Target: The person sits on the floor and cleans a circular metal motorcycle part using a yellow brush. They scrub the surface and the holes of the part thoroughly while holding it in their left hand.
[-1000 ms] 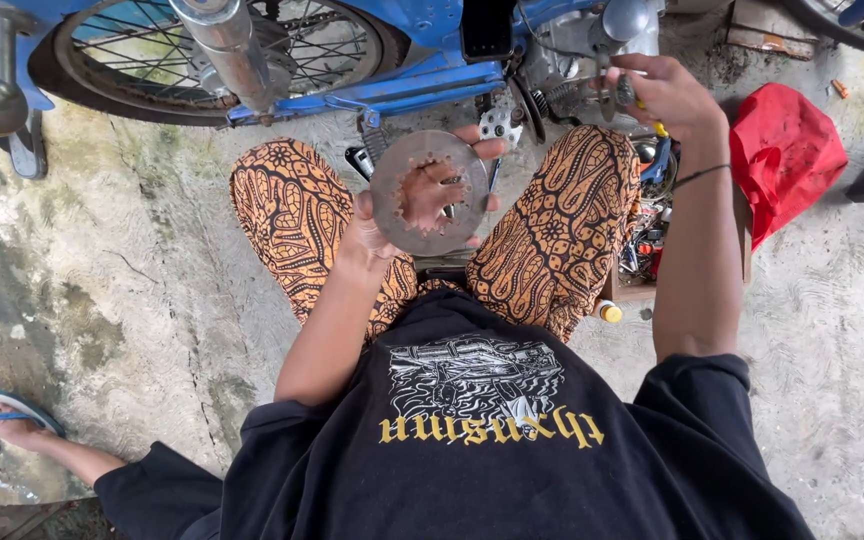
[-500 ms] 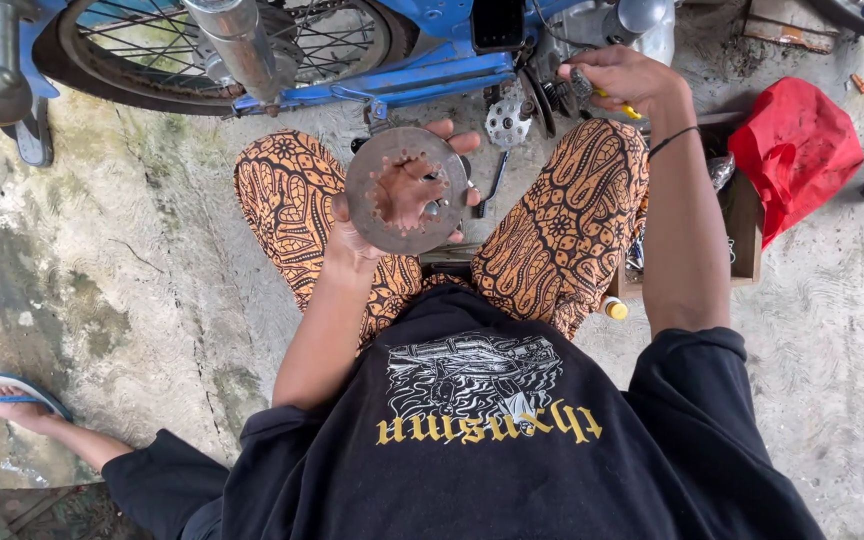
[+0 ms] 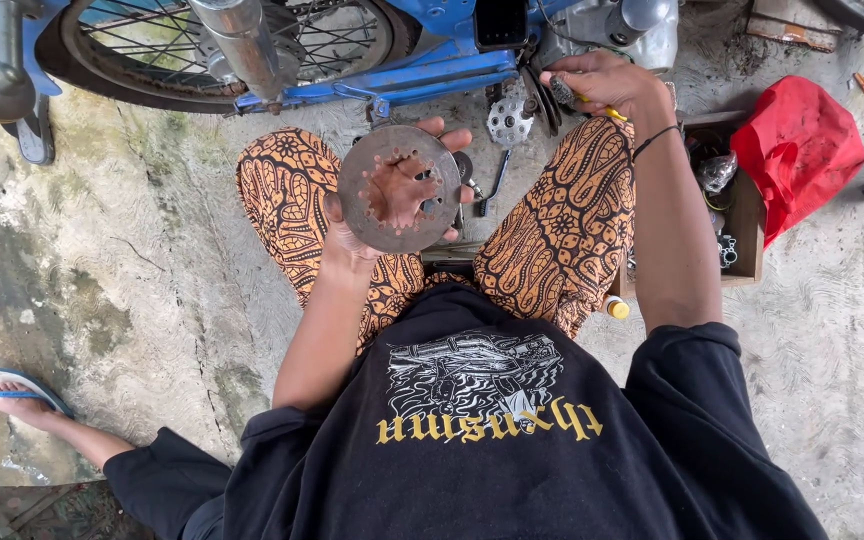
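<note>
We hold a round, rusty metal disc (image 3: 399, 187) flat in our left hand (image 3: 392, 200), the palm showing through its wide centre hole and the fingers curled up around its far edge, thumb at the near side. The disc sits above our lap, between our knees in orange patterned shorts (image 3: 562, 225). Our right hand (image 3: 602, 85) is stretched out to the engine side of the blue motorbike (image 3: 392, 60), its fingers pressed together around a small tool with a yellow handle (image 3: 607, 112); we cannot tell what the tip touches. On the concrete floor (image 3: 132, 280) just past the disc lies a small silver plate with holes (image 3: 508, 122) and a wrench (image 3: 492, 185). To our right stands a wooden box of small parts (image 3: 742, 215), with a red cloth (image 3: 797, 145) lying against its far side. A bare foot in a blue sandal (image 3: 17, 388) shows at our left, belonging to someone nearby
</note>
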